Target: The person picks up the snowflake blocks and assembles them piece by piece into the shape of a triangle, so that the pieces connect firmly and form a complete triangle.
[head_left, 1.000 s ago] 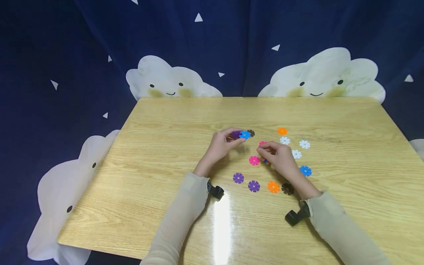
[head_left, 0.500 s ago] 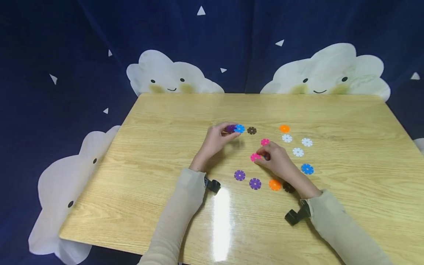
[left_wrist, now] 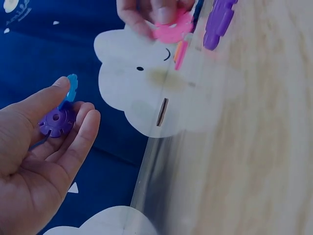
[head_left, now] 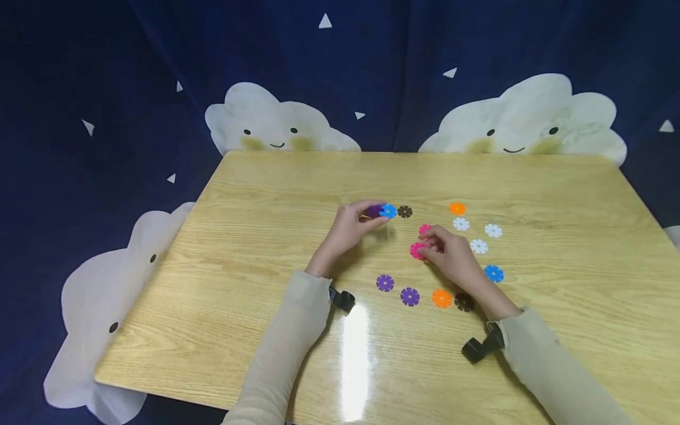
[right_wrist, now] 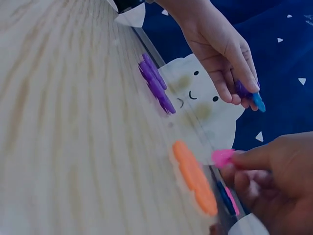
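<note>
My left hand (head_left: 347,227) is raised over the table and holds two notched plastic discs joined together, one purple (left_wrist: 62,125) and one blue (head_left: 388,211). In the left wrist view the blue one juts out edge-on by the thumb. Thumb and fingers of my right hand (head_left: 450,251) pinch a pink notched disc (head_left: 417,251), which also shows in the left wrist view as a pink disc (left_wrist: 174,30). Another pink disc (head_left: 425,229) lies just beyond those fingers. Under the right hand, a dark blue disc (right_wrist: 225,198) shows edge-on in the right wrist view.
Two purple discs (head_left: 409,297), an orange disc (head_left: 441,298) and a brown disc (head_left: 464,302) lie nearer on the wooden table (head_left: 212,330). A blue disc (head_left: 494,273) and several white discs (head_left: 479,246) lie to the right. Farther back are another brown disc (head_left: 405,211) and orange disc (head_left: 457,208).
My right hand has taken the near pink disc off the table and shifted it slightly right. The left hand's blue disc, which overlapped the far brown disc in the head view, now appears apart from it.
</note>
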`<state>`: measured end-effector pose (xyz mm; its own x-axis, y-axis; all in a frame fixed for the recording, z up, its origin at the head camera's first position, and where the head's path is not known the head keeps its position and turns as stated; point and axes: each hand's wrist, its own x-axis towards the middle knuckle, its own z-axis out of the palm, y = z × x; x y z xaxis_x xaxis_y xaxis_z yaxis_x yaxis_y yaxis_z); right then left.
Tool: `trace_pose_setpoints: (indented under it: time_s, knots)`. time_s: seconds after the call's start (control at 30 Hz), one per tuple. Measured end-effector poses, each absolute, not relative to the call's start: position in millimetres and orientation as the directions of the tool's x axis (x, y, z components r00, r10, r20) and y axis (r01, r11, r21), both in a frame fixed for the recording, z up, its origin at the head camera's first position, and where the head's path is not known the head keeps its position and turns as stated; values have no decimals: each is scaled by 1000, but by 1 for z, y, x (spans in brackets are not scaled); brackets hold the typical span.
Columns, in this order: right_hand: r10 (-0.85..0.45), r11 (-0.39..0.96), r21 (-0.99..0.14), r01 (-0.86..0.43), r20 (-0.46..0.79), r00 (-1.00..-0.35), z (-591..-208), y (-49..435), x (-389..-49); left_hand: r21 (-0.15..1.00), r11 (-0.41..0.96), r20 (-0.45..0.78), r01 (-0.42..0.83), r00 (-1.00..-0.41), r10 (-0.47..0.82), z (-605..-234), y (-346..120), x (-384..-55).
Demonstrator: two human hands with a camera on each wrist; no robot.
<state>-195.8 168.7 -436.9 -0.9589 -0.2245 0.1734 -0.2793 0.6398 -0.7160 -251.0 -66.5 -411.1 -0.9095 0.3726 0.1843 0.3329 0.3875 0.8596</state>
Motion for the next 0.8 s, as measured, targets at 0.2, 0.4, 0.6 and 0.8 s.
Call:
trace_pose_setpoints:
  time_s: [0.2, 0.4, 0.6, 0.8]
  knots:
    - [-79, 559, -765, -321, 337, -938, -436, 172, -195, 859, 384, 166, 337, -895, 415, -412, -61, -249]
    - [-11, 459, -784, -419, 466, -885, -433, 172, -196, 863, 386, 146, 326, -892, 427, -409, -55, -246]
    - [0, 409, -776, -480, 525, -851, -432, 171, -199, 857, 396, 125, 329, -879, 460, -409, -51, -243]
    - [-31, 372, -757, -537, 568, -822, -431, 171, -198, 843, 408, 118, 349, -862, 494, -409, -47, -241]
